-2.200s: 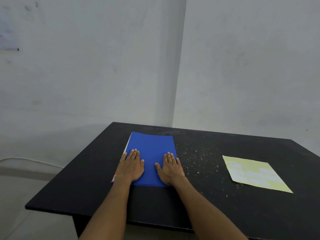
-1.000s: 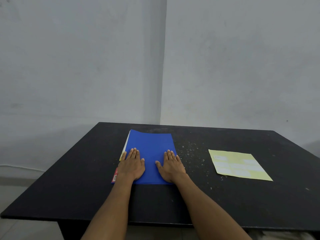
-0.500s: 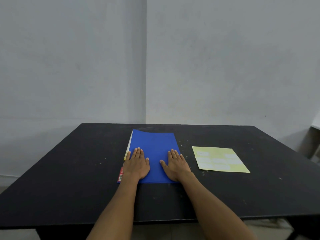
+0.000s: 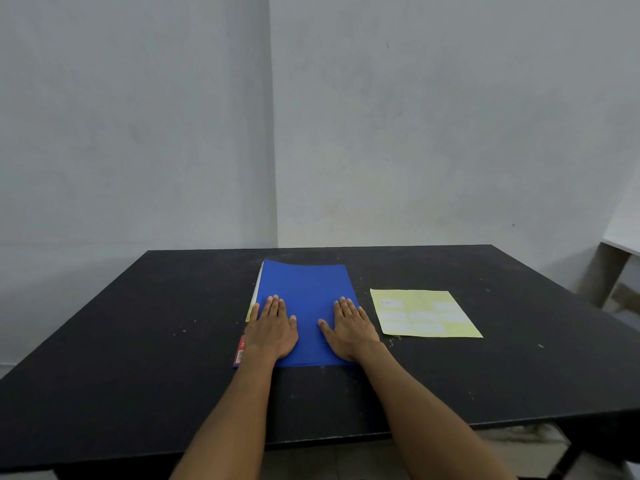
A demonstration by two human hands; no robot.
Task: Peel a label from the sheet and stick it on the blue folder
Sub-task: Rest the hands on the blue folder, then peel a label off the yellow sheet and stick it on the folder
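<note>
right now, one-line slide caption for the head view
Both hands, left and right, rest flat on the blue folder; the label sheet lies untouched to its right on the black table.

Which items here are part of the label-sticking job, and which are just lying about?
Job:
- blue folder, under both flat hands
- label sheet, right of the folder
- left hand
- right hand

Lying about:
- black table
- pale shelf, far right

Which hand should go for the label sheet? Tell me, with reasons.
Right. The right hand lies flat on the folder beside the sheet; the left hand rests on the folder's far side.
</note>
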